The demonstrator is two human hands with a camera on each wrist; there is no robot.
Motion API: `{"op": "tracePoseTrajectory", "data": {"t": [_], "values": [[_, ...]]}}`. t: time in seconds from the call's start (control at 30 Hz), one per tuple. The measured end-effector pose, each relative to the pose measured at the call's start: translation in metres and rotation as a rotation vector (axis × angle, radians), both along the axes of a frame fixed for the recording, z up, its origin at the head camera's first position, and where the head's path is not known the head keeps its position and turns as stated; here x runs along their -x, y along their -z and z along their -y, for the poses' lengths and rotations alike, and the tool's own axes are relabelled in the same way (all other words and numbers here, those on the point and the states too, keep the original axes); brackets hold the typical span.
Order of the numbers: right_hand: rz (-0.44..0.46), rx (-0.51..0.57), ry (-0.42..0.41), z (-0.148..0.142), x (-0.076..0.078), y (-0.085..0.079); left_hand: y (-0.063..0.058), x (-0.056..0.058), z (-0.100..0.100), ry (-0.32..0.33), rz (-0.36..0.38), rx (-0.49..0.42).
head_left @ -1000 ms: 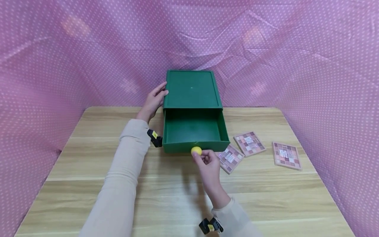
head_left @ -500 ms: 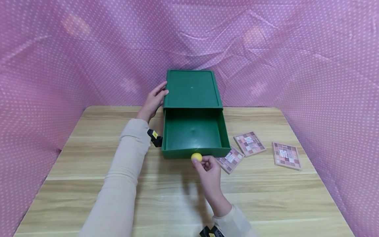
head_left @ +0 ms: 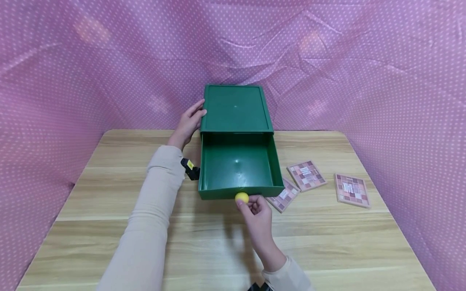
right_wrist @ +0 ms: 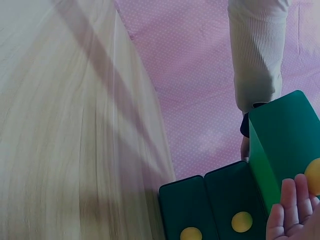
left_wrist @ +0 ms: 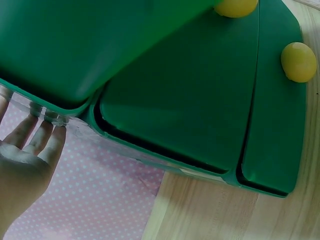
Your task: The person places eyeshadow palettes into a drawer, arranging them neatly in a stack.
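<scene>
From above, a hand could drop between the walls of the top drawer (head_left: 236, 171), but the cabinet (head_left: 236, 108) roofs over its rear. At the front, the right hand (head_left: 260, 218) on the yellow knob (head_left: 242, 197) bars the middle, and the left hand (head_left: 188, 124) blocks the cabinet's left side. Bare table (head_left: 204, 242) leaves a passage between the sleeves (head_left: 143, 230), while flat palettes (head_left: 307, 176) lie in the way at right

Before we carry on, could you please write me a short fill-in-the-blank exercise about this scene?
1. The knob that the right hand pinches is ____ in colour.
2. In the head view, the left hand touches the ____ side of the green cabinet.
3. The cabinet's ____ drawer is pulled out.
4. The head view shows ____ flat checkered cases.

Missing words: yellow; left; top; three.
</scene>
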State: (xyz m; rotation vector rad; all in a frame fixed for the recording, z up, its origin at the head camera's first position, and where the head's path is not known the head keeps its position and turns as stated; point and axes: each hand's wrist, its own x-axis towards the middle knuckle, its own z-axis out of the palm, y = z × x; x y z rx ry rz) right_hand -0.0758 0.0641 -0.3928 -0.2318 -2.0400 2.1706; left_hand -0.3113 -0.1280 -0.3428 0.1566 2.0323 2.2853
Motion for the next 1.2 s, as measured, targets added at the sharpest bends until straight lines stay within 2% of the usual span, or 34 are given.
{"op": "tracePoseTrajectory", "data": {"t": [0.4,0.67,0.93,1.2], "values": [[-0.003,0.013,-0.008,0.0,-0.002,0.0,0.0,0.0,0.0,0.003,-0.003,0.018],[-0.045,0.012,-0.022,-0.001,-0.003,0.004,0.0,0.0,0.001,0.005,-0.004,0.021],[-0.051,-0.033,-0.048,-0.006,-0.005,0.01,0.002,-0.001,0.003,0.004,0.002,0.019],[-0.077,-0.086,-0.069,-0.023,-0.009,0.018,0.001,0.001,0.001,0.012,0.004,0.016]]}}
